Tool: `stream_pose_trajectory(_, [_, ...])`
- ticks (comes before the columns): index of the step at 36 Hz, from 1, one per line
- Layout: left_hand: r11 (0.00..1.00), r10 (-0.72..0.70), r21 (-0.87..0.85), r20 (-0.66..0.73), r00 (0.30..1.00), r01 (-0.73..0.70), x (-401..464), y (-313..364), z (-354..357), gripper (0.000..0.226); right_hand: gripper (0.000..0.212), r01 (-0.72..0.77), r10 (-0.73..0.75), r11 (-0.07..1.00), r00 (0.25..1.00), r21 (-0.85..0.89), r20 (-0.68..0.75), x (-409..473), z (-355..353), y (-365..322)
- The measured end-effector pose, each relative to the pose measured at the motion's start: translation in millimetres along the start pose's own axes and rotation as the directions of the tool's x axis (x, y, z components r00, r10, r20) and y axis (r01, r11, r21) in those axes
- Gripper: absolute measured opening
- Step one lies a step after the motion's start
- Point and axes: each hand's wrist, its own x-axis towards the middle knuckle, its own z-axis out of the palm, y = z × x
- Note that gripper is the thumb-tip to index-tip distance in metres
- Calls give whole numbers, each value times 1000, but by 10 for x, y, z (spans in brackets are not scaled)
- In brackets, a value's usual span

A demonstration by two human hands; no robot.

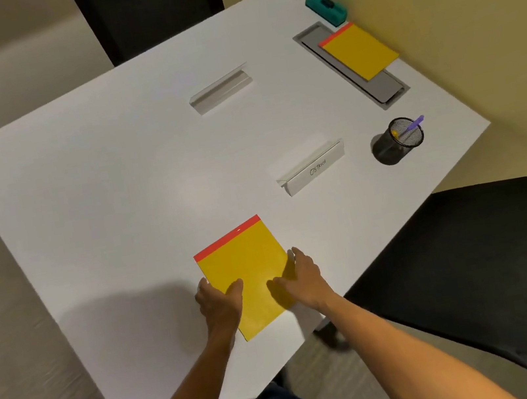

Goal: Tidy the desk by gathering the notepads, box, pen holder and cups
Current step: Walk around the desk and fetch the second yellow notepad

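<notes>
Gripping the near notepad (249,270) at the desk's (98,191) front edge, I am pinching its left side with my left hand (218,301) and its right side with my right hand (302,279), while the pen holder (396,143) is standing farther right.

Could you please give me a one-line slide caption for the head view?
Both hands, left and right, grip the near yellow notepad on the white desk.
</notes>
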Motion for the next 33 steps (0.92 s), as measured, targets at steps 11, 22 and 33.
stream_pose_trajectory(11, [990, -64, -123, -14, 998, 61, 129, -12, -46, 25, 69, -176, 171, 984, 978, 32, 115, -73, 45, 221])
stream_pose_trajectory(22, [990, 9, -139, 107, 994, 6, -340, -14, -40, 16, 46, -217, 189, 911, 976, 351, 111, -560, 26, 587])
stream_pose_trajectory(33, [949, 195, -275, 119, 974, -156, -1462, -155, 47, 16, 18, -13, 22, 799, 1000, 601, -9, -1605, -152, 1194])
